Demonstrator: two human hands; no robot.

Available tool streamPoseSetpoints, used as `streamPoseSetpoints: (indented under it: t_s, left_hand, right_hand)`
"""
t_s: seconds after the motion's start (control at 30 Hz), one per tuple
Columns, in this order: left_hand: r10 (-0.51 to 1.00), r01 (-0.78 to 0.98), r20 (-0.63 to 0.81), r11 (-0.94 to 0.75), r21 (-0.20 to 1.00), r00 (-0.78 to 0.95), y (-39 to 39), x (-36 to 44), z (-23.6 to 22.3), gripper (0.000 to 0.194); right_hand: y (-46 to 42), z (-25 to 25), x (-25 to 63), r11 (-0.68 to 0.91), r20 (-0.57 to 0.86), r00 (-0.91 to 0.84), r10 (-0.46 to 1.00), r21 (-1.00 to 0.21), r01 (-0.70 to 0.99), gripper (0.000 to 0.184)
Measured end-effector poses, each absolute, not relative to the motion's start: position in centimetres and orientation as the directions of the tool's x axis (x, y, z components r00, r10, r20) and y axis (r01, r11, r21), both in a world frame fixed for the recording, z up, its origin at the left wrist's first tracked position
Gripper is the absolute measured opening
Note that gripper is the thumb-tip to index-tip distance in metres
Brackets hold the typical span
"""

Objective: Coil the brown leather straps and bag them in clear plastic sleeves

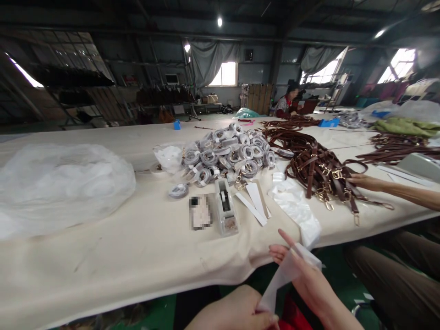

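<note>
My left hand [237, 307], low in view, is closed with its fingers pinching one end of a clear plastic bag [280, 279]. The bag stretches up to my right hand [305, 277], which grips its other end under the thumb while the index finger points out. Both hands are in front of the table's near edge. Beyond them lies a stack of flat clear plastic bags [297, 206]. White paper strips [253, 201] and a tape dispenser [226, 208] are to its left, with a pixelated phone-like object [200, 212] beside the dispenser.
Bagged coiled straps [227, 153] form a heap mid-table. Brown leather straps with gold clasps [319, 169] are piled to the right, where another person's hand [364, 181] touches them. A large plastic bag [65, 188] lies left. Another person [290, 101] sits at the far side.
</note>
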State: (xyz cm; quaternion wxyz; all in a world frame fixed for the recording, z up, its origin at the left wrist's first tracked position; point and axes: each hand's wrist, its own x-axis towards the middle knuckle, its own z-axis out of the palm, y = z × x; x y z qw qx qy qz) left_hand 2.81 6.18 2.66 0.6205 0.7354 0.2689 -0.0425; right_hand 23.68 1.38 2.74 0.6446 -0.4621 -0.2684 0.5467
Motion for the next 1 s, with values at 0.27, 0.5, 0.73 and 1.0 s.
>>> streamPoseSetpoints:
  t_s: [0.27, 0.5, 0.73, 1.0]
  left_hand:
    - [0.716, 0.504, -0.143, -0.321, 0.801, 0.683, 6.0, 4.0, 1.6, 0.041]
    - [0.795, 0.439, 0.018, -0.354, 0.826, 0.607, 5.3, 5.7, 4.6, 0.029]
    - [0.691, 0.482, -0.091, -0.397, 0.781, 0.717, 4.9, 5.3, 4.5, 0.045]
    - [0.637, 0.517, -0.095, -0.519, 0.681, 0.765, 4.7, 5.9, 4.5, 0.036]
  right_hand:
    - [0.5, 0.7, 24.9, -0.032, 0.114, 0.275, 0.955, -0.879, 0.475, 0.041]
    - [-1.1, -2.7, 21.2, 0.137, 0.431, -0.049, 0.901, -0.176, 0.975, 0.075]
    - [-2.0, -3.9, 20.7, 0.163, 0.357, -0.162, 0.920, 0.026, 0.986, 0.052]
    - [-1.7, -2.4, 19.1, 0.133, 0.231, -0.126, 0.965, -0.013, 0.991, 0.025]
